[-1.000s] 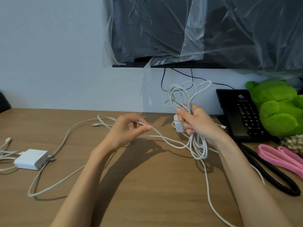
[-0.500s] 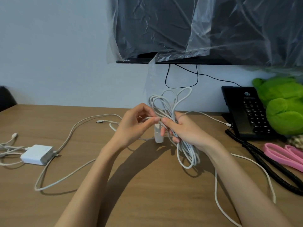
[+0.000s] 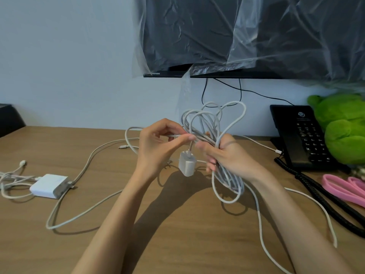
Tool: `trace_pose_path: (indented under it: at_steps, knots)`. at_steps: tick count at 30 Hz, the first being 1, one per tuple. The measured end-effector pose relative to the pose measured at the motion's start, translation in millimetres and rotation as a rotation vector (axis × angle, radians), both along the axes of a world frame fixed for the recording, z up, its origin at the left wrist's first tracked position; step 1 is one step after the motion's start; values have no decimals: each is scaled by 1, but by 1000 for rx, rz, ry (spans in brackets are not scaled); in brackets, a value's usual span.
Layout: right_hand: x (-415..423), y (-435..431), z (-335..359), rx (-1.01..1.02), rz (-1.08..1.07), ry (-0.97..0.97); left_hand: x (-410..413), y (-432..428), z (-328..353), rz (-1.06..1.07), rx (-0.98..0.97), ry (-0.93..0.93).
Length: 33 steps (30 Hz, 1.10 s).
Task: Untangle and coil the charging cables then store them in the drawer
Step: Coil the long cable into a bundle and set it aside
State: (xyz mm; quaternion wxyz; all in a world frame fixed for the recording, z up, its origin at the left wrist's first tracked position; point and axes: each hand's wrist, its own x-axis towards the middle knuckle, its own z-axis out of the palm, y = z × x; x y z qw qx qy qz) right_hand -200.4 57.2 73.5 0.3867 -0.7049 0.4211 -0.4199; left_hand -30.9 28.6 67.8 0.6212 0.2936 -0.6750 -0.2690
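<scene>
Head view, the only one. Both hands are raised over the wooden desk [image 3: 39, 254], near its middle. The right hand [image 3: 229, 155] is clenched around a bundle of white cable loops [image 3: 227, 178]. The loops stand up above the fist toward the far wall and hang below it, just over the desk. The left hand [image 3: 158, 147] pinches a single white strand between thumb and forefinger, right beside the bundle. A small white plug adapter [image 3: 186, 164] dangles between the two hands. A trailing strand [image 3: 258, 212] runs from the bundle toward the near right edge. To the left, a long loose cable [image 3: 48, 226] lies slack on the desk and reaches a white charger block [image 3: 49, 185], with more cable tangled beyond it. On the far right are a black telephone [image 3: 304, 135], a green plush toy [image 3: 343, 131] and a pink band [image 3: 339, 188]. A plastic-wrapped monitor [image 3: 256, 36] hangs on the wall above. No drawer is in view. Judged step: coiling, with the left hand feeding a fresh turn into the right hand's bundle. The next move likely calls for laying the pinched strand across the right palm and re-gripping without letting earlier loops slip. After that the left hand would slide back along the slack. The loops look uneven, so snagging on the adapter is a risk. Storage looks some way off.
</scene>
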Motion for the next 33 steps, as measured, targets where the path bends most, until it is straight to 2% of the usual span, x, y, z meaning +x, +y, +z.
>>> trace_pose_path:
  at_steps: [4, 9, 12, 14, 19, 24, 27, 33]
  knots:
    - [-3, 0, -1, 70, -20, 57, 0, 1, 0, -22, 23, 4]
    - [-7, -1, 2, 97, 7, 24, 4, -2, 1, -26, 44, 15]
    - [-7, -1, 0, 92, -15, 32, 10, -6, -2, 65, -107, -232]
    - [-7, -1, 0, 85, -9, 30, 10, -9, -4, 145, -231, -333]
    - [-6, -2, -2, 129, 57, -53, 9, -10, -5, 313, -376, -280]
    - [-4, -3, -5, 169, 32, -66, 13, -11, -3, 268, -340, -237]
    - [-6, -3, -3, 136, 17, -195, 17, -15, -4, 258, -266, -240]
    - [-12, -7, 1, 125, -26, -370, 28, -30, -14, 305, -229, -401]
